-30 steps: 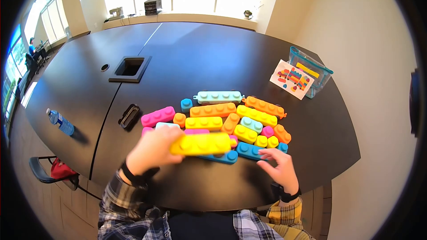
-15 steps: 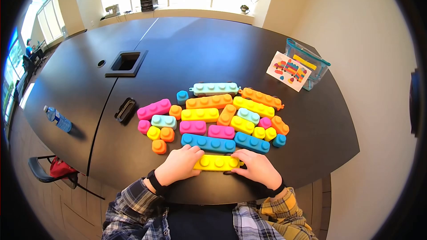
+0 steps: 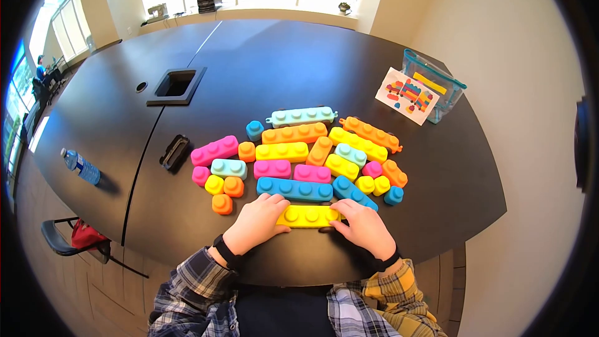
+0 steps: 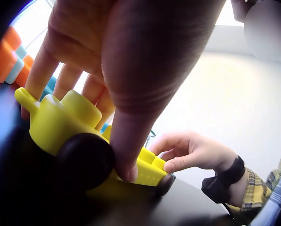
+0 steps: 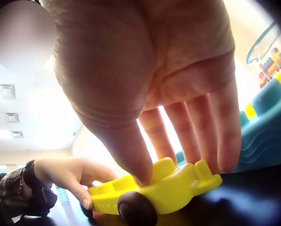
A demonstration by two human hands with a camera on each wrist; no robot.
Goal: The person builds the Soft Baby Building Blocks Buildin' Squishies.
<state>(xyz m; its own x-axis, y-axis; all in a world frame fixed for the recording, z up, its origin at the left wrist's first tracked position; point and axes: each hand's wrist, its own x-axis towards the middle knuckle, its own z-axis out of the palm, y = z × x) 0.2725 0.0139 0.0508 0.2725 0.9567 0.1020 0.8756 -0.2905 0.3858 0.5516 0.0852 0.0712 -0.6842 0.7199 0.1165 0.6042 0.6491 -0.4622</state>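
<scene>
A yellow toy train car base (image 3: 310, 215), with studs on top, dark wheels and hitches at its ends, is at the near side of the table. My left hand (image 3: 257, 219) holds its left end, thumb on the near side and fingers over the far side. At the other end, my right hand (image 3: 367, 228) grips it the same way; the right wrist view shows the thumb (image 5: 135, 162) pressed to the yellow plastic. Just beyond lie a long blue block (image 3: 294, 189) and a shorter, slanted blue block (image 3: 354, 193).
Several pink, orange, yellow and teal blocks spread beyond, with a light teal car base (image 3: 302, 117) and an orange one (image 3: 372, 134) at the back. A picture card (image 3: 407, 96) leans by a clear bag (image 3: 444, 103). Leftward are a black case (image 3: 175, 153) and water bottle (image 3: 81, 166).
The left hand has brought the yellow car base down from the air onto the table, and the right hand has joined it. Both then moved it slightly forward; the shorter blue block has turned askew.
</scene>
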